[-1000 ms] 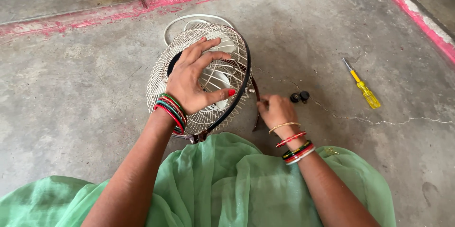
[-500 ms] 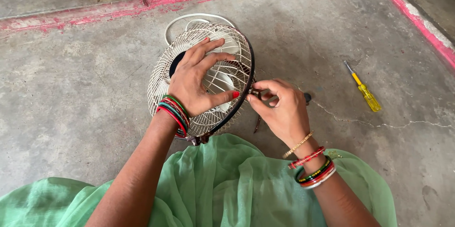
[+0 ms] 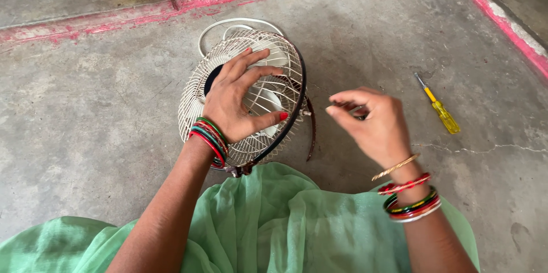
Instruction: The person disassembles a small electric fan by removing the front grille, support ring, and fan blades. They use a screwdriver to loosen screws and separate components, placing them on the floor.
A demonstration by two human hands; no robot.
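As I look down from my head, my left hand (image 3: pixel 240 102) lies spread flat on the wire fan guard (image 3: pixel 242 93), fingers splayed across its mesh, thumb hooked toward the dark rim. The guard stands tilted on the concrete floor (image 3: pixel 85 136), right in front of my knees, with a white cord (image 3: pixel 240 22) looped behind it. My right hand (image 3: pixel 371 127) hovers just beside the rim, thumb and forefinger pressed together on something small and dark; I cannot tell what it is. A yellow screwdriver (image 3: pixel 439 110) lies on the floor to the right, well apart from the guard. My green cloth (image 3: pixel 285 221) covers my lap at the bottom edge.
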